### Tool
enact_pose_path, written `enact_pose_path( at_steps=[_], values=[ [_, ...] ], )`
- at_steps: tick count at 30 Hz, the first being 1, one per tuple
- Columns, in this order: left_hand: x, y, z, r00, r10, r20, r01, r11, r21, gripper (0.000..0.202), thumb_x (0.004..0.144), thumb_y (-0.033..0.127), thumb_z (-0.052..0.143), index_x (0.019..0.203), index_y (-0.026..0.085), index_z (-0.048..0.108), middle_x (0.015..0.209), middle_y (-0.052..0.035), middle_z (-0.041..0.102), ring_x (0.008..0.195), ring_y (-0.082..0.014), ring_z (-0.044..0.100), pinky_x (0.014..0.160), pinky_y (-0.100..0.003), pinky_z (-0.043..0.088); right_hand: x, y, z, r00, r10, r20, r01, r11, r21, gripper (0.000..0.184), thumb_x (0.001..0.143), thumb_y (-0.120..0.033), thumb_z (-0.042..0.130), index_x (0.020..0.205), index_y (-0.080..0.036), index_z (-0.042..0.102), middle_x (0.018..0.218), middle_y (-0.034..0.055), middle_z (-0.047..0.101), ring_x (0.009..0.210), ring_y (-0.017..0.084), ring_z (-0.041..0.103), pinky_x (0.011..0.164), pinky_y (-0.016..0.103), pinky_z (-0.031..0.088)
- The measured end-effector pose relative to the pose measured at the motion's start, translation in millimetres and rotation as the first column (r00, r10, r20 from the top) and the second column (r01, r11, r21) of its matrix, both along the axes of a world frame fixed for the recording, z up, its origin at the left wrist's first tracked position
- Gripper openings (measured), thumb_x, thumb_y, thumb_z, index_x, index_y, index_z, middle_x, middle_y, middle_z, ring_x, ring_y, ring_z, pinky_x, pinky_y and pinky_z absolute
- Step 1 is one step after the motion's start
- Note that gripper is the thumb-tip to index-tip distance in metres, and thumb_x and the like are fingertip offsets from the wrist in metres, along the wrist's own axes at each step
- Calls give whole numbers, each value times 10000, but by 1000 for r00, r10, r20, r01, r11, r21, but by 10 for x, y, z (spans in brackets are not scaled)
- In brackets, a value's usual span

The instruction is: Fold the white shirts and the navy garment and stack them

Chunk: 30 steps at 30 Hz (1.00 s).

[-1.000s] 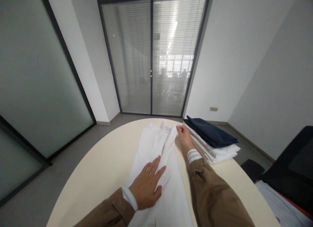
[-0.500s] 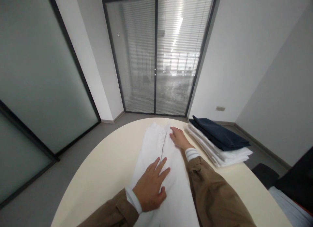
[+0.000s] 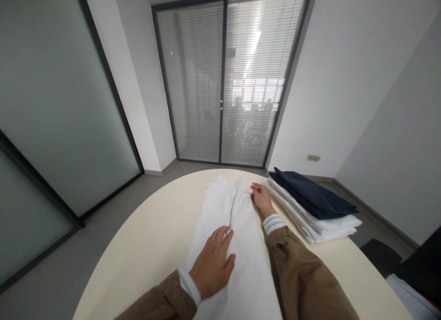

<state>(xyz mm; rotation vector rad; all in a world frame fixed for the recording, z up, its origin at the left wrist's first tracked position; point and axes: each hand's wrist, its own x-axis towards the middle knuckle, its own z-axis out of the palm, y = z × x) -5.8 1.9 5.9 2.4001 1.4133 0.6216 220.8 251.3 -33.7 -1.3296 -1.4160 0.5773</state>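
Observation:
White trousers (image 3: 250,260) lie lengthwise over the round table, their far end wrinkled around a front seam. On the middle of the cloth rests my left hand (image 3: 212,261), open, palm down, its fingers stretched forward and the thumb apart. At the far right edge of the trousers, my right hand (image 3: 262,200) has its fingers bent around the border, and small creases run from where it grips the fabric. Its thumb is partly hidden by the cloth.
A stack of folded white cloth (image 3: 319,230) with a folded navy garment (image 3: 313,193) on top stands on the table (image 3: 155,228) at the right. A dark chair (image 3: 381,255) is beyond the right edge. Glass doors with blinds (image 3: 193,95) are ahead.
My right hand has shifted outward from the top of the cloth to its right edge and turned, gripping there. My left hand's fingers have drawn closer together. The view has tilted slightly.

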Motion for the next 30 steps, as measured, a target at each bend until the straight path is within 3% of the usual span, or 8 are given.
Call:
enact_pose_path(
  at_steps=[4, 9, 13, 16, 19, 22, 25, 30],
  values=[
    [3, 15, 6, 1000, 4, 26, -4, 1000, -7, 571, 885, 184, 428, 1451, 144, 367, 1517, -138, 375, 1421, -251, 313, 1191, -481, 302, 73, -55, 55, 996, -53, 69, 59, 993, -99, 319, 722, -282, 556, 981, -141, 680, 729, 58, 687, 607, 168, 608, 615, 291, 463],
    [4, 6, 0, 1000, 10, -1, -10, 1000, -12, 604, 856, 185, 465, 1449, 129, 369, 1526, -140, 363, 1428, -250, 300, 1194, -465, 296, 89, -95, 94, 998, -45, 36, 49, 992, -116, 406, 669, -277, 618, 1057, -161, 637, 664, -13, 623, 544, 140, 575, 585, 271, 457],
    [2, -13, 20, 998, -11, -54, 11, 1000, -13, 615, 832, 188, 501, 1438, 153, 404, 1557, -123, 321, 1444, -256, 269, 1196, -472, 281, -16, -70, 156, 972, -14, -235, 9, 1000, -24, 471, 767, -409, 555, 1182, -191, 513, 879, 27, 640, 603, 141, 632, 590, 286, 512],
    [-1, -18, 65, 996, -32, -81, 31, 999, -17, 626, 837, 175, 492, 1454, 147, 390, 1609, -115, 206, 1469, -257, 211, 1202, -468, 260, -100, -87, 203, 938, 132, -320, -95, 987, 130, 478, 826, -408, 514, 1267, -232, 456, 1167, 110, 634, 972, 197, 671, 806, 345, 538],
    [-2, -18, 96, 996, -30, -87, 27, 999, -37, 631, 844, 179, 491, 1463, 140, 380, 1627, -118, 129, 1481, -274, 175, 1202, -484, 250, -141, -137, 165, 966, 256, -28, -251, 959, 132, 452, 813, -283, 473, 1262, -245, 522, 1367, 105, 553, 1257, 210, 525, 1025, 416, 431],
    [-3, -15, 82, 996, -19, -92, 13, 998, -59, 638, 851, 198, 492, 1475, 155, 367, 1617, -113, 182, 1480, -285, 179, 1197, -506, 253, -135, -180, 71, 937, 204, 285, -235, 969, 80, 453, 789, -252, 475, 1227, -209, 583, 1424, 107, 496, 1315, 225, 455, 1115, 438, 328],
    [-6, -11, 51, 995, -20, -100, 15, 999, -50, 648, 853, 205, 489, 1484, 147, 354, 1602, -110, 238, 1478, -277, 182, 1207, -489, 240, -106, -207, 50, 885, 90, 457, -153, 983, 103, 423, 817, -286, 495, 1206, -161, 601, 1318, 138, 564, 1249, 255, 491, 1094, 436, 341],
    [-4, -10, 43, 995, -22, -95, 18, 999, -47, 651, 850, 205, 481, 1482, 130, 345, 1585, -124, 274, 1469, -270, 204, 1213, -473, 236, -143, -274, 256, 829, -103, 550, 22, 988, 152, 303, 907, -337, 457, 1023, -177, 687, 1003, 127, 665, 957, 246, 600, 911, 367, 426]
  ],
)
